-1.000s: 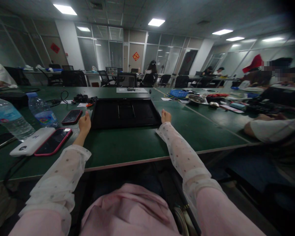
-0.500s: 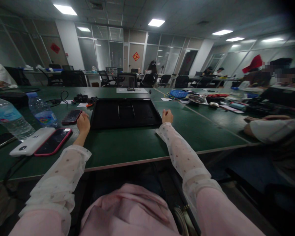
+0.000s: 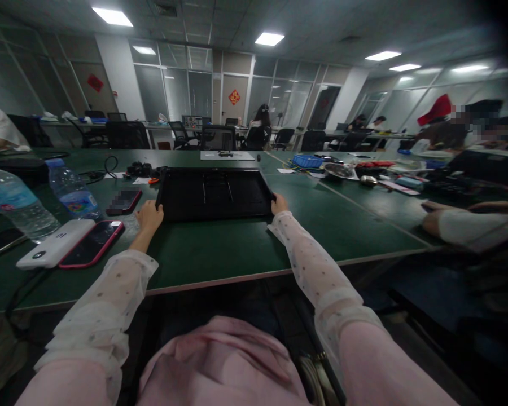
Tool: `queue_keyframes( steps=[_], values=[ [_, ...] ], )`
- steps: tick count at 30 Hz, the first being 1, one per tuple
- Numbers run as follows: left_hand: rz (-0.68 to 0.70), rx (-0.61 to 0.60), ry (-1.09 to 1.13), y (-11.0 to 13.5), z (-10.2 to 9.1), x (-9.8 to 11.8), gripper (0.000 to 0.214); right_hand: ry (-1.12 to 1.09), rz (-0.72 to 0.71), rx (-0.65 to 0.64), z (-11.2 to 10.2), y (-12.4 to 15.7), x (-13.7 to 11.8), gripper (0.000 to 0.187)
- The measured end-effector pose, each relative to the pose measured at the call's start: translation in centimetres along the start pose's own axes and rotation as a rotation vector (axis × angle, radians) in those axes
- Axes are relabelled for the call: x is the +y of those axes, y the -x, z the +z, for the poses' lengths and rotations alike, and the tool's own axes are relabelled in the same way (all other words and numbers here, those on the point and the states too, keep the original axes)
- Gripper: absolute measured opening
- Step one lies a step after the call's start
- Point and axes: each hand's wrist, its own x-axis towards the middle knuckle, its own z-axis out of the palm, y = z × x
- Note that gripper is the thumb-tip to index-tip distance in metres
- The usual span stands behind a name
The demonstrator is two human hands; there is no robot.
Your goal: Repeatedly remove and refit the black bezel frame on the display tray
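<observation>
A flat black rectangular panel lies on the green table straight ahead of me. My left hand grips its near left corner with the fingers curled around the edge. At the near right corner my right hand is closed on the edge as well. The near edge of the panel looks slightly raised off the table. Both of my arms wear sheer dotted white sleeves.
On the left lie a white power bank, a red-cased phone, a second phone and two water bottles. Cables and small parts sit behind the panel. Another person's arm rests at right, near cluttered tools.
Both hands moved inward from beside the panel and closed on its near corners. The panel's near edge has lifted a little. The other person's arm at right shifted slightly.
</observation>
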Motion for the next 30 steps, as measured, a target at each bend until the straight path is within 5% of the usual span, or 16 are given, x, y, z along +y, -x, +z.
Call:
queue_keyframes(
  steps=[7, 11, 17, 24, 30],
  values=[
    [0.133, 0.367, 0.101, 1.6, -2.4, 2.1, 0.051, -0.005, -0.151, 0.209, -2.2, 1.0, -2.8, 0.064],
    [0.170, 0.459, 0.111, 2.7, -4.2, 3.2, 0.055, 0.041, -0.192, 0.325, -3.4, 2.0, -4.2, 0.065],
    [0.139, 0.366, 0.098, 2.9, -4.5, 3.5, 0.054, 0.045, -0.160, 0.278, -3.2, 2.3, -4.4, 0.063],
    [0.119, 0.178, 0.051, 1.9, -2.2, 1.8, 0.038, 0.169, 0.136, 0.020, -1.8, 2.0, -3.7, 0.060],
    [0.099, 0.089, -0.011, 1.0, -0.7, 0.5, 0.031, 0.098, 0.145, -0.010, -1.2, 1.7, -2.3, 0.053]
  ],
)
